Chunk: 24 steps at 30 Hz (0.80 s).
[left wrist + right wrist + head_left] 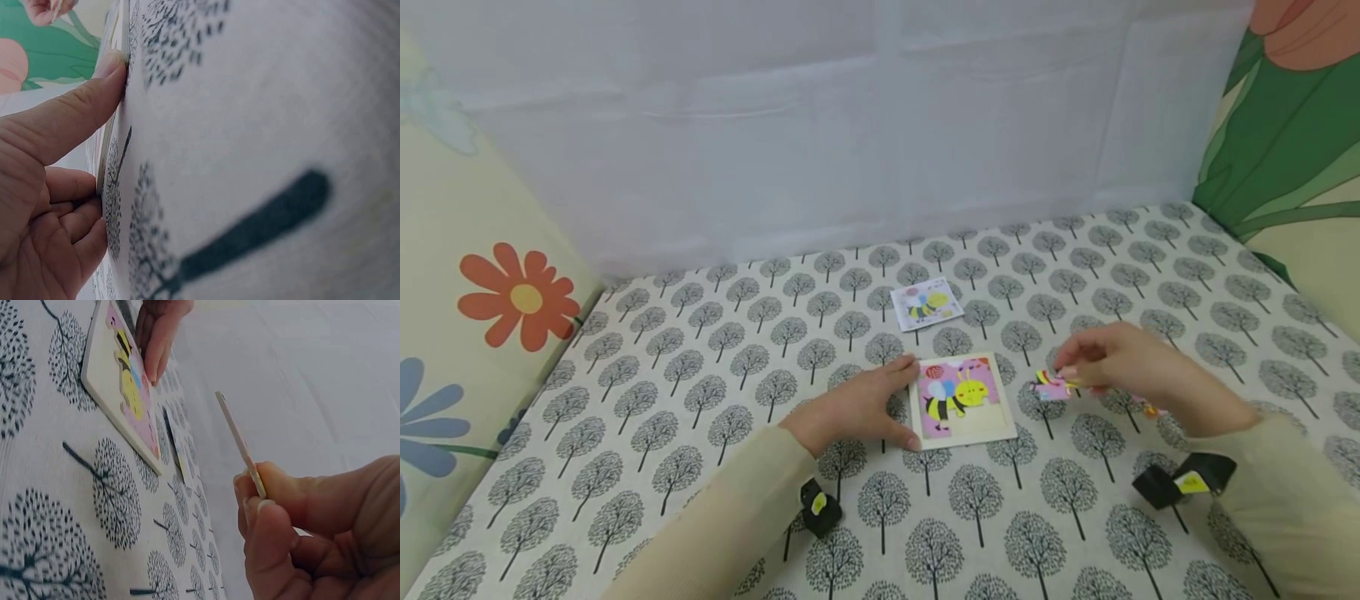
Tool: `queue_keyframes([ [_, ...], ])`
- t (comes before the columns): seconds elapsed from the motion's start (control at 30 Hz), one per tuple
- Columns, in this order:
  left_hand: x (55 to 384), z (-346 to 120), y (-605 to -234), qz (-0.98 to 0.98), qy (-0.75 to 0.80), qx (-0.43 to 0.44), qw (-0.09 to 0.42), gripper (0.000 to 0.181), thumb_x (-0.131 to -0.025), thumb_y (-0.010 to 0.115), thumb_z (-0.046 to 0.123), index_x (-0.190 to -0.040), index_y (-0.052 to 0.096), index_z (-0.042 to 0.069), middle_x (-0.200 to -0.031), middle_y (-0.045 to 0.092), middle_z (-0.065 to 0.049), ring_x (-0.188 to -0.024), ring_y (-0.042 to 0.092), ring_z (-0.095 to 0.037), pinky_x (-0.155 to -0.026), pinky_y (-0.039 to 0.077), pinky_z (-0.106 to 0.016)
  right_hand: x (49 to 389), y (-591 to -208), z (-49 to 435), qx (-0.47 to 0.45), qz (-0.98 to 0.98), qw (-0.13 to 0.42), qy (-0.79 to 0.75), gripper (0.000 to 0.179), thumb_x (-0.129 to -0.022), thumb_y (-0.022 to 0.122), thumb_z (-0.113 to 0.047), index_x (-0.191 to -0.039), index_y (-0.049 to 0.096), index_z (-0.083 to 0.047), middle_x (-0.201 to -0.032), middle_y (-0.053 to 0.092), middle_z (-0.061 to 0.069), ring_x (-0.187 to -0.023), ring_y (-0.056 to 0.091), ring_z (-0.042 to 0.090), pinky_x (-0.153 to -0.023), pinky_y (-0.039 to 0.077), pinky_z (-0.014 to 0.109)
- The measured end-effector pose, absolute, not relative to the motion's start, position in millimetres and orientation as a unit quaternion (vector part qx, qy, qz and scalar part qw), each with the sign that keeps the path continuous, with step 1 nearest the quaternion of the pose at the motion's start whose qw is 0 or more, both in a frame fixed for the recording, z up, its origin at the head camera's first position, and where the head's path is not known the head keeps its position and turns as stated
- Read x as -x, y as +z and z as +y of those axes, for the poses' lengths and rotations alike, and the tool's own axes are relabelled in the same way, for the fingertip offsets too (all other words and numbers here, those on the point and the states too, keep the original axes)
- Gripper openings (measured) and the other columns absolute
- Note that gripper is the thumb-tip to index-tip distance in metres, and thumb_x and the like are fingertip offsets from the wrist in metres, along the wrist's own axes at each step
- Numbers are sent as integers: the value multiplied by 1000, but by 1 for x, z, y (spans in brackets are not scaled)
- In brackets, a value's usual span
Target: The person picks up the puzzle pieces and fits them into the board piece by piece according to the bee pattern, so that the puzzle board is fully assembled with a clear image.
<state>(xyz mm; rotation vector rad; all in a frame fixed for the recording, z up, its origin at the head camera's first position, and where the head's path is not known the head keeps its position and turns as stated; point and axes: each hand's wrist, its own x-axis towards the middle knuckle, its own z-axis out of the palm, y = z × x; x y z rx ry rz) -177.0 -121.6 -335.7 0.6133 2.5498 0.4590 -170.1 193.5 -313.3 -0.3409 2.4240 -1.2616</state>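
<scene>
A square bee puzzle board (1005, 422) lies flat on the cloth, its lower right part showing bare wood. At its left edge rests my left hand (868, 406), with the thumb near the lower left corner and the fingers by the upper left one. In the left wrist view, the thumb (81, 112) touches the board's side. My right hand (1123, 362) pinches a pink and yellow puzzle piece (1052, 387) to the right of the board. The right wrist view shows this thin piece (237, 439) edge-on between thumb and fingers, apart from the board.
Behind the board lies a picture card (927, 304) with the same bee. A small orange and pink puzzle piece (1153, 410) shows partly beneath my right forearm. The tree-print tablecloth (700, 433) reaches back to a white sheet (820, 150).
</scene>
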Motion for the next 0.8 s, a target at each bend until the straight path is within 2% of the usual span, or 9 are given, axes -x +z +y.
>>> queue_keyframes([
  [0.47, 177, -121, -336, 929, 170, -227, 237, 101, -68, 78, 40, -147, 22, 10, -156, 8, -3, -142, 11, -23, -116, 14, -39, 171, -309, 170, 135, 838, 206, -487, 24, -83, 59, -3, -105, 61, 7, -89, 64, 8, -74, 57, 18, -64, 53, 27],
  [0.7, 178, -122, -337, 930, 169, -226, 236, 102, -68, 78, 41, -147, 21, 12, -156, 7, -1, -142, 11, -21, -116, 14, -38, 171, -311, 157, 139, 834, 197, -497, 22, -81, 62, -2, -101, 64, 7, -78, 64, 5, -65, 55, 15, -60, 52, 27],
  [0.8, 178, -123, -338, 930, 168, -226, 235, 102, -68, 78, 41, -147, 21, 12, -156, 7, 0, -142, 12, -21, -116, 14, -38, 172, -312, 151, 142, 828, 200, -505, 23, -80, 61, 0, -101, 64, 8, -79, 64, 6, -65, 55, 15, -60, 52, 26],
])
